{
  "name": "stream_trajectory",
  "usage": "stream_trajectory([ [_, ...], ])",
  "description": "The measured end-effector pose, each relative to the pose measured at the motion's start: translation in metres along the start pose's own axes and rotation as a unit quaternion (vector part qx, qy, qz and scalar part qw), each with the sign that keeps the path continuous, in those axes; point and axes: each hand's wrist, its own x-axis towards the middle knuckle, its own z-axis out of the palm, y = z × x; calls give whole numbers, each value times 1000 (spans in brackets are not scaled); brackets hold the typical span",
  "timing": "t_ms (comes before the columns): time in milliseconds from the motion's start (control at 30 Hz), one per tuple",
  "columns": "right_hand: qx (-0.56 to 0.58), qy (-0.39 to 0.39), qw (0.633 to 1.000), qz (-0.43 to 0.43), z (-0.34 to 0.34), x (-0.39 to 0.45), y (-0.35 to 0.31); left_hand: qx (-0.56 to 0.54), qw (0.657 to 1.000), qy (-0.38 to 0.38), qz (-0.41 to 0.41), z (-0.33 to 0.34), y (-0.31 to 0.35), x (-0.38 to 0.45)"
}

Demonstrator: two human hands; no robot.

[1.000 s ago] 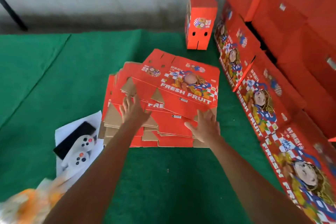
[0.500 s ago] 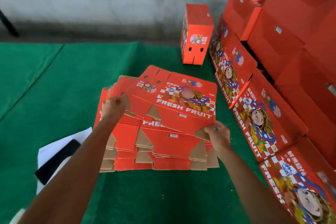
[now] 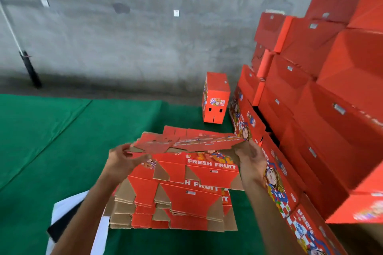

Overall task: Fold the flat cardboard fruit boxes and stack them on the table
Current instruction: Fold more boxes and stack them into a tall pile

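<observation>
Both grips grasp one flat fruit box (image 3: 186,141), the left hand (image 3: 122,159) pinching its left edge and the right hand (image 3: 251,158) its right edge, holding it level above the stack of flat boxes (image 3: 176,198) on the green bench (image 3: 51,141) near its right edge.

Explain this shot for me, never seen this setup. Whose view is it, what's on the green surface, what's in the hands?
There is no machine here: a person wears a camera on the head, looking forward and down at two bare hands. The left hand and right hand each grip one end of a flat box, lifted above the pile of flat boxes on the green table. One folded box stands upright at the far edge. To the right, a stack of folded boxes rises high. At lower left lie a white sheet and a black item; what that item is cannot be told.
</observation>
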Motion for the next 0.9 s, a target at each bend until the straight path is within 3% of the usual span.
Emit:
stream_trajectory([
  [233, -72, -94, 990, -78, -41, -28, -79, 82, 979, 177, 68, -40, 41, -64],
  [400, -149, -223, 961, -66, -78, -28, -140, 29, 963, 250, 96, -55, 77, -96],
  [633, -258, -285, 923, -6, -103, -29, -145, -20, 980, 184, 76, -44, 87, -129],
  [800, -364, -315, 876, 36, -127, -24, -125, 17, 994, -9, 106, -49, 76, -162],
  [900, -395, -338, 853, 52, -136, -26, -114, -7, 992, -46, 115, -45, 68, -184],
])
